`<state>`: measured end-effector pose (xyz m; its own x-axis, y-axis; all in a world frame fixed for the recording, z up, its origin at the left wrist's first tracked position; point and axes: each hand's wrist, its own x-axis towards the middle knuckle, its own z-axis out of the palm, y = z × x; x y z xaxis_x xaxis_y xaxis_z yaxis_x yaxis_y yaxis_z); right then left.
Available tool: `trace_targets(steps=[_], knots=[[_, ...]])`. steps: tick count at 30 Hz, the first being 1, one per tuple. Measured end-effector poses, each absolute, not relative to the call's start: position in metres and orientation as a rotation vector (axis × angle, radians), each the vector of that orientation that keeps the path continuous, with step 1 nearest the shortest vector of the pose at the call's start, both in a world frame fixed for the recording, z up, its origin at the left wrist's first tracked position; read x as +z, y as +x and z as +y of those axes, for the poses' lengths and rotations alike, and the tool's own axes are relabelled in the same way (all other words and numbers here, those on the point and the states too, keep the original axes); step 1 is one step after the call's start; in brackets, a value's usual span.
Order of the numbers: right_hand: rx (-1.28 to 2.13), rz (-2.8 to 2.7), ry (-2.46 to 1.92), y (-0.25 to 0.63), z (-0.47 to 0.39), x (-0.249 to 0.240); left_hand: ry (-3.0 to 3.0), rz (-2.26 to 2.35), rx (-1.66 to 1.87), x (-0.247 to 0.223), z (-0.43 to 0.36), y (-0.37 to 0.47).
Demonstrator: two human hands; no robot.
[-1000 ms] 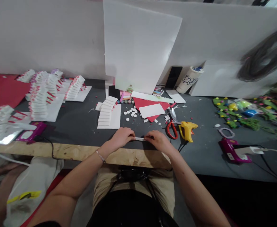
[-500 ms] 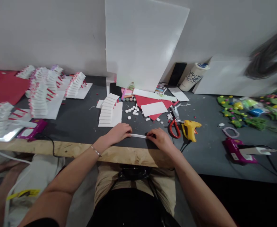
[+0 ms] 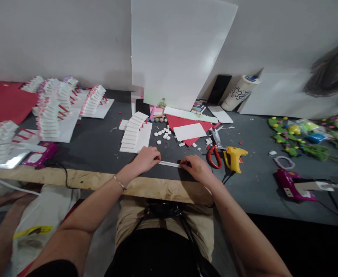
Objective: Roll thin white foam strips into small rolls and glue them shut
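Observation:
A narrow white strip (image 3: 170,164) stretches between my two hands close to the front of the dark table. My left hand (image 3: 147,159) pinches its left end, and my right hand (image 3: 196,168) pinches the right end with curled fingers. Just behind my left hand stands a small white staircase model (image 3: 131,132) on a white base card. Small white pieces (image 3: 165,134) lie scattered behind the strip. To the right of my right hand are red-handled scissors (image 3: 214,157) and a yellow glue gun (image 3: 234,158).
Finished-looking white staircase models (image 3: 48,122) stand at the left beside a purple power strip (image 3: 42,154). A white card (image 3: 189,132) lies on red paper (image 3: 173,122). Behind are a white cup (image 3: 240,93) and a leaning white board (image 3: 177,50). Another person's legs show at lower left.
Both hands keep their pinch on the white strip and have hardly moved. The whole view has shifted slightly.

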<state>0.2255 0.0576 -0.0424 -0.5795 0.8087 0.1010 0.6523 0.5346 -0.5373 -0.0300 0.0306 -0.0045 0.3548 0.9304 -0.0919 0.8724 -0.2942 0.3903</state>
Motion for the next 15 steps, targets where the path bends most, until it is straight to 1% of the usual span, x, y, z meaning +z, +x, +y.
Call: trace_targets(steps=[5,10,15], knots=[[0.659,-2.430,-1.136,0.228,0.057,-0.043,2.179,1.453,0.332,-0.011,0.034,-0.035],[0.679,-2.428,-1.082,0.232,0.058,-0.045,2.089,1.418,0.423,-0.015,0.033,-0.041],[0.576,-2.464,-1.017,0.234,0.056,-0.050,2.189,1.358,0.455,-0.018,0.029,-0.045]])
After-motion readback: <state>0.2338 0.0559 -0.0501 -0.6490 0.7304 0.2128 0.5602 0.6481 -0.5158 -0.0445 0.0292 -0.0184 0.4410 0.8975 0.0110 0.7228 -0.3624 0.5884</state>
